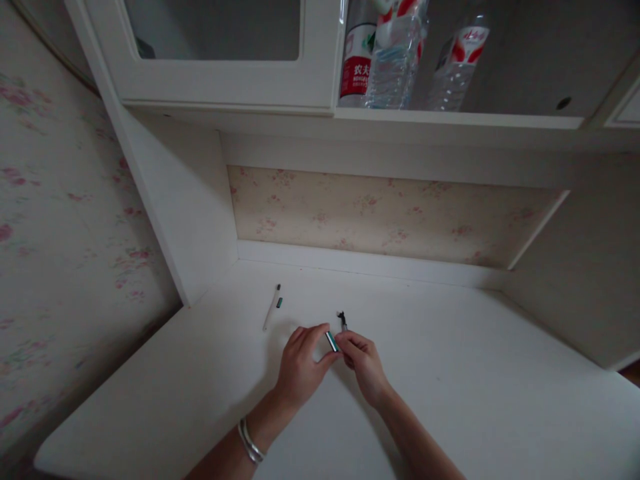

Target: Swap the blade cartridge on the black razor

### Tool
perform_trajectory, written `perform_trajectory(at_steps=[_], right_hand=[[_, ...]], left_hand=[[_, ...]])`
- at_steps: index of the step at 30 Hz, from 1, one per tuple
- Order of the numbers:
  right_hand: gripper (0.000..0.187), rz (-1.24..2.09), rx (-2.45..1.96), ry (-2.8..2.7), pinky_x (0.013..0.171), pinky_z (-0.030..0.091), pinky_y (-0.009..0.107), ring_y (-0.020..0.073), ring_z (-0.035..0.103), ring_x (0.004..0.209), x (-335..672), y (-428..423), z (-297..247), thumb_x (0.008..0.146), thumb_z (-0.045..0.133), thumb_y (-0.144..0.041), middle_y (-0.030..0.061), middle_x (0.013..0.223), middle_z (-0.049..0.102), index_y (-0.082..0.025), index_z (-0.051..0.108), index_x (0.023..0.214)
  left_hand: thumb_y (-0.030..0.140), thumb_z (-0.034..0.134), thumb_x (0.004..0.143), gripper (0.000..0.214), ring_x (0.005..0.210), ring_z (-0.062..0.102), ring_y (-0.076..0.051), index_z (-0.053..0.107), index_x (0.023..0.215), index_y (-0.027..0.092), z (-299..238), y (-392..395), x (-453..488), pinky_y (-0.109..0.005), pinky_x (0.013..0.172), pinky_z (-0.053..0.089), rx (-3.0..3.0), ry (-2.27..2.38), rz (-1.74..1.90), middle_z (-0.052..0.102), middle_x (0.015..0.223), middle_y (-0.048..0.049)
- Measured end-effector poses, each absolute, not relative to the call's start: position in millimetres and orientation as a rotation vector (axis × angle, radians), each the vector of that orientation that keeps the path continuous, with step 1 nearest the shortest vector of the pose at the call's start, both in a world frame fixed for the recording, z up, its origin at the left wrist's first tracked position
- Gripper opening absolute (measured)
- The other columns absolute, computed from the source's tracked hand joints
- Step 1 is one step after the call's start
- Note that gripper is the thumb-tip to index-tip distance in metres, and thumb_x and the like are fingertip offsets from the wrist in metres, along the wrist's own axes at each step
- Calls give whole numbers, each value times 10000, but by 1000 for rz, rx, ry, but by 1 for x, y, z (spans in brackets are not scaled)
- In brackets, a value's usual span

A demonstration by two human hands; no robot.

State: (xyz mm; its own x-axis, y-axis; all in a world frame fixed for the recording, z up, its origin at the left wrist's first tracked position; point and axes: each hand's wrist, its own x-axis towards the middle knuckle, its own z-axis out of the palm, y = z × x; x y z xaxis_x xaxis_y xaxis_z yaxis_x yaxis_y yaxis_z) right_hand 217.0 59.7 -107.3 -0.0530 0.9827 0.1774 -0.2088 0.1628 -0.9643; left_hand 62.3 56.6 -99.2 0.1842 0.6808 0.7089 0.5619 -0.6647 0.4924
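Both my hands meet over the white desk. My left hand and my right hand pinch a small green and silver razor cartridge between their fingertips. A dark razor handle tip sticks up from behind my right hand, whose fingers are closed round it. A white razor handle lies on the desk to the upper left, with a small dark green piece right beside it. A silver bracelet sits on my left wrist.
A white cabinet side panel stands at the left. Above is a shelf with three plastic water bottles and a glass cabinet door. Floral wallpaper backs the desk niche.
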Motion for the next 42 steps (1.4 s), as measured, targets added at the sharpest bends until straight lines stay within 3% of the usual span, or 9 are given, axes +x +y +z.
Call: perform_trajectory(at_steps=[9,14,19,25,34,42], right_hand=[[332,1104,-971,-1338,453,266,226,156,401,524,220,58,-95,788,659,-467,9,634,486,-143,675,719],[240,1214,-898,-1383,444,214,219,134,338,499,229,61,-97,812,625,-364,-17,590,447,-139,673,745],[185,1406,-818,-1346,433,161,234,120,253,458,235,62,-96,762,623,-300,-43,531,380,-137,640,676],[217,1476,-856,-1350,440,142,243,121,234,450,236,60,-90,712,638,-335,-37,513,383,-137,641,623],[211,1446,-908,-1409,451,162,238,132,260,465,241,61,-89,693,646,-334,-34,498,389,-143,652,602],[262,1481,-899,-1434,458,173,245,135,280,462,245,58,-85,707,661,-363,-30,493,400,-146,610,569]], left_hand=[[172,791,704,610,969,551,-240,465,1215,244,-102,56,63,-402,888,463,2303,1188,1470,596,1094,-39],[228,781,723,603,1031,528,-240,463,1235,245,-101,57,62,-413,933,451,2271,1094,1438,569,1131,-56],[320,690,811,419,1103,489,-241,537,1190,225,-97,61,59,-406,958,444,2191,869,1377,514,1172,-98],[280,639,857,189,984,538,-203,640,1033,209,-90,61,57,-339,881,473,2114,776,1302,554,1026,-79],[265,654,846,146,810,561,-148,667,978,205,-85,61,53,-234,701,493,2056,742,1215,556,990,-62],[236,622,870,89,818,572,-162,684,921,197,-85,61,51,-259,746,474,2105,718,1195,603,889,-55]])
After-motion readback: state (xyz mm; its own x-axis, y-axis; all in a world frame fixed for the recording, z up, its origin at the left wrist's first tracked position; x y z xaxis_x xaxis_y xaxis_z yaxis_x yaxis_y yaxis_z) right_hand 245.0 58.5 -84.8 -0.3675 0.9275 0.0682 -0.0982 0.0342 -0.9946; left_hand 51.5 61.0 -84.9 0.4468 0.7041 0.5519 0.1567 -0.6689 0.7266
